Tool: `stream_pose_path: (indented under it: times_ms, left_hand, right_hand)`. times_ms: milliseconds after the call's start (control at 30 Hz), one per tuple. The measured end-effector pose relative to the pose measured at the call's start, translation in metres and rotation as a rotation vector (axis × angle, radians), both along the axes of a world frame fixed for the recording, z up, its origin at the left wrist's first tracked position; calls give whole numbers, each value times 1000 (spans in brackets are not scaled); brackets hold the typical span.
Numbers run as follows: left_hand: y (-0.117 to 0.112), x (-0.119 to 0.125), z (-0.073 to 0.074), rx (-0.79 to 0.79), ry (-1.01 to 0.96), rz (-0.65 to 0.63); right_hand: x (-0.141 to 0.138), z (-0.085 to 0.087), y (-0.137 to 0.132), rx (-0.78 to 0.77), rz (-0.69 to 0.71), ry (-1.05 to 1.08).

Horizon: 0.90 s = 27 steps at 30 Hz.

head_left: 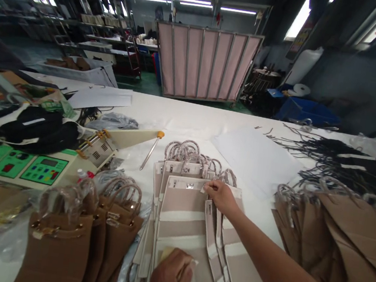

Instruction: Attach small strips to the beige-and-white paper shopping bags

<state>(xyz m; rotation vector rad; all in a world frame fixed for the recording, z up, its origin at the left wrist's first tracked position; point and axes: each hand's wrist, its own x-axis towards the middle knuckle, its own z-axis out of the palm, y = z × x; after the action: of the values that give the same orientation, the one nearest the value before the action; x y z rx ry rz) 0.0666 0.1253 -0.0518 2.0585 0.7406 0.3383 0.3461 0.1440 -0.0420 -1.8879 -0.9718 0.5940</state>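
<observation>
A stack of striped beige-and-white bags lies flat on the white table, handles pointing to the far side, so the top edges and metal clasps line up where the person can reach them. The right hand rests at the upper right corner of the topmost bag, fingers pinched on that edge or a small flap there; it seems to be steadying or lifting the corner, though what exactly sits between the fingertips is too small to tell. The left hand is at the near edge, curled around a pale yellowish pad or cloth and pressing it onto the lower part of the same bag, which likely keeps the bag from sliding while the surface is rubbed.

More striped bags fan out just to the right of the stack, overlapping like dealt cards. To the near left stand tan bags with handles wrapped in clear film, probably to protect them. Another heap of tan bags lies to the right, with black cords beyond it. A machine with a green control panel sits on the left, and a pink-panelled cart stands far behind the table.
</observation>
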Motion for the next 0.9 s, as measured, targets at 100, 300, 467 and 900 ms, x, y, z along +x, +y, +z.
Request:
stream_pose_path:
  times_ms: [100, 300, 467, 900]
  left_hand:
    - [1, -1, -12, -10, -20, 46]
    - [-3, 0, -25, 33, -39, 69]
    - [-5, 1, -27, 61, -39, 68]
    - [-4, 3, -22, 63, -47, 49]
  right_hand:
    - [3, -19, 9, 31, -41, -107]
    - [6, -37, 9, 109, -119, -229]
    - [13, -21, 9, 144, -261, -51]
    - [1, -12, 9, -49, 199, -106]
